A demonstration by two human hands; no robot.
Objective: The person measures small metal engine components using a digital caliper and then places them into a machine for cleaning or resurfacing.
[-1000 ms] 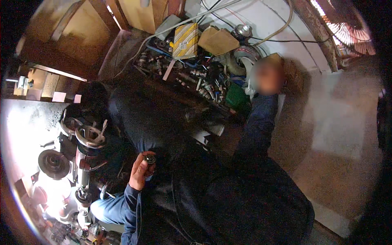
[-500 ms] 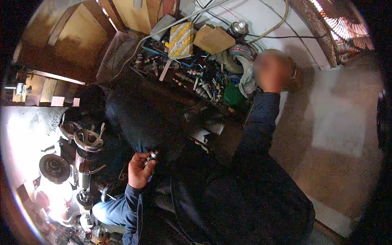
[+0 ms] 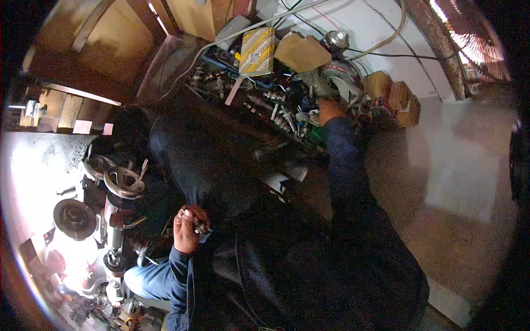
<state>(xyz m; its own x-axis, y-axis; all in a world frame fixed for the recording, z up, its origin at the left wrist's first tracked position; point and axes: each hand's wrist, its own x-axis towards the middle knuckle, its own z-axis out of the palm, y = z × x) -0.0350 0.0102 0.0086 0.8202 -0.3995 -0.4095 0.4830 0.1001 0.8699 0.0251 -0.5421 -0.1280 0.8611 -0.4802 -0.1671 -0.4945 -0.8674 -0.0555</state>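
My left hand [image 3: 187, 229] grips a small metal fitting [image 3: 201, 224] low at the centre-left, above my leg. My right hand [image 3: 327, 112] is down among the loose metal parts [image 3: 280, 115] on the cluttered work surface; its fingertips are too small and dark to tell what they touch. Just around it are a grey rounded housing [image 3: 339, 74] and a green object [image 3: 317, 132]. A yellow striped box [image 3: 256, 49] and a brown cardboard piece [image 3: 303, 52] lie at the back of the pile.
A metal machine with handwheels [image 3: 124, 182] and a grinding disc [image 3: 74, 218] stands at left under bright light. Small boxes [image 3: 400, 95] sit right of the pile. Cables [image 3: 379, 55] run along the back wall [image 3: 414, 33]. A wooden shelf [image 3: 72, 110] is at upper left.
My right hand has moved down and left into the pile of parts, uncovering the boxes at the right. My left hand has turned the small fitting in its fingers.
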